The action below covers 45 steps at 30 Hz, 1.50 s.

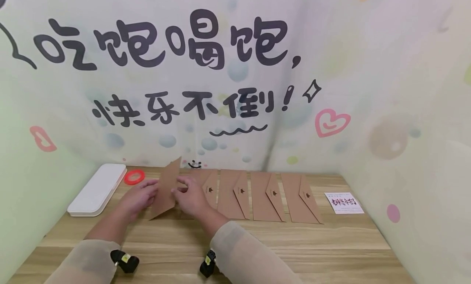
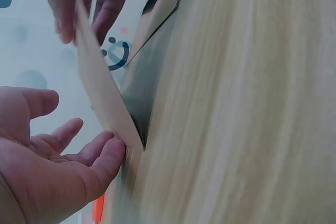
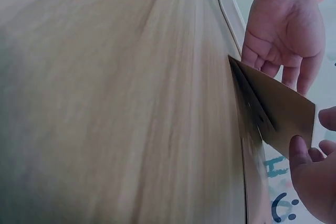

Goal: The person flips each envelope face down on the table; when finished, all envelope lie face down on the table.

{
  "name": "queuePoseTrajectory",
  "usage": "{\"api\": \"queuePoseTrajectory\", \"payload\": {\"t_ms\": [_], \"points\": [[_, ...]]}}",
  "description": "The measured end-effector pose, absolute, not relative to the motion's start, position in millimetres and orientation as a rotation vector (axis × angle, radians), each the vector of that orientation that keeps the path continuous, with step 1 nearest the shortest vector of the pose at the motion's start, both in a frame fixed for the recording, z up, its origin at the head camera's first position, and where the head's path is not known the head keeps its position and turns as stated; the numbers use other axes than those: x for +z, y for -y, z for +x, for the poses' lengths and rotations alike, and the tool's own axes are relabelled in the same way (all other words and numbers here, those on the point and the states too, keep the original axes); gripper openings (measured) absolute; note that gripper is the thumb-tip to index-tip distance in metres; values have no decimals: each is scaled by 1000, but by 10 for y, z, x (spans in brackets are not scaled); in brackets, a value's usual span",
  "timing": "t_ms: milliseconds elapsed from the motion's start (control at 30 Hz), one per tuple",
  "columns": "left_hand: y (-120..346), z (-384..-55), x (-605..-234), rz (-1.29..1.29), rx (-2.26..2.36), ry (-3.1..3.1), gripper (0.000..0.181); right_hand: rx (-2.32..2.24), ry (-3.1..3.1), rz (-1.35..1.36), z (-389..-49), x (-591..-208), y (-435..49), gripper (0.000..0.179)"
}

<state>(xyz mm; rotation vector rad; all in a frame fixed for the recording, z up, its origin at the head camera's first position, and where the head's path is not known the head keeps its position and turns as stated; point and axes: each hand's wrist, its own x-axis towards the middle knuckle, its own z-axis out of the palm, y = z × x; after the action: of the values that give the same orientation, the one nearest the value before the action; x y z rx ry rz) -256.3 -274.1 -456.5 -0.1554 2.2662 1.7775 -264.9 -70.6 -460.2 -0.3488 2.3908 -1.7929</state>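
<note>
A brown paper envelope (image 1: 166,190) stands tilted on its edge above the table, between my two hands. My right hand (image 1: 192,196) pinches its right side; in the right wrist view the thumb (image 3: 299,150) lies on the envelope's face. On the other side, my left hand (image 1: 141,197) has its fingers extended, and in the left wrist view its fingertips (image 2: 116,142) touch the envelope's lower corner. Partly hidden behind my right hand lies another envelope (image 1: 210,178), the leftmost of a row of flat ones.
More brown envelopes (image 1: 229,194) with pointed flaps and small dark prints lie side by side to the right. A white card with dark writing (image 1: 344,203) lies at far right. At left are a white case (image 1: 97,190) and a red ring (image 1: 134,177). A printed cloth hangs behind.
</note>
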Motion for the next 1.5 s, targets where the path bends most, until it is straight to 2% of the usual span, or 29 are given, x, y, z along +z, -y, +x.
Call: {"api": "queuePoseTrajectory", "payload": {"t_ms": [633,1067,1500], "points": [[2821,-2551,-4494,-268,1773,-2314,67,-1729,-2333,-259,-2669,-4663,572,55],[2286,-2622,-4356,-228,1904,-2241,62,-1714,-2384,-296,-2748,-4518,106,49],[1893,-2703,-4448,-191,1977,-2202,56,-1827,-2309,-195,-2917,-4580,-332,53]]}}
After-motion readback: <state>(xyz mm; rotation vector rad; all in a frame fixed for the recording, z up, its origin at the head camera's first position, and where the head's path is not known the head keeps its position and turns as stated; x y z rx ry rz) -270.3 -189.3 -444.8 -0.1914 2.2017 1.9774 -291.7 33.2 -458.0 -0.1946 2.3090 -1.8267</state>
